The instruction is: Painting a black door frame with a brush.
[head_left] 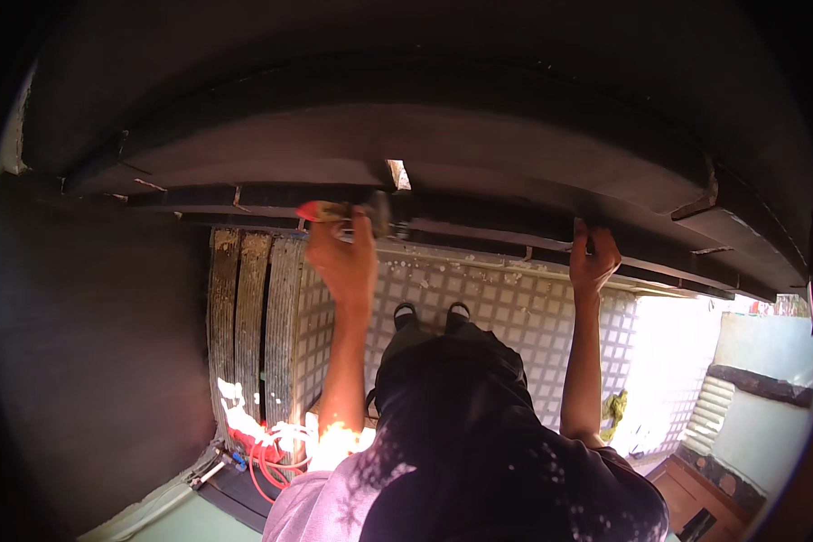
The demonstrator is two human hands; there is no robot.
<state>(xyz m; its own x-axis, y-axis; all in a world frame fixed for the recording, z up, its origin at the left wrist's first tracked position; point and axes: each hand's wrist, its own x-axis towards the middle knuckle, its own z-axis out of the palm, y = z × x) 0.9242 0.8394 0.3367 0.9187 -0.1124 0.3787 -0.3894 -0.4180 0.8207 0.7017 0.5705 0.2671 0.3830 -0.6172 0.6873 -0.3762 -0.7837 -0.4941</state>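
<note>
My left hand [345,262] is closed around a paintbrush [334,212] with a red-tipped handle. Motion smears the brush's grey head, which is close to the lower edge of a dark brown stepped wall [515,149]. A pale patch [398,174] shows in that wall just above the brush. Farther right, my right hand [594,260] has its fingers curled against a dark ledge [479,215] along the wall's lower part. Its fingertips are partly lost in the shadow there.
Ribbed boards [253,316] stand left of my left forearm, and a red hose [264,465] coils at lower left. My feet [432,313] are on a checked tile floor [515,325]. Strong sun falls at the right, near a brown panel [696,492].
</note>
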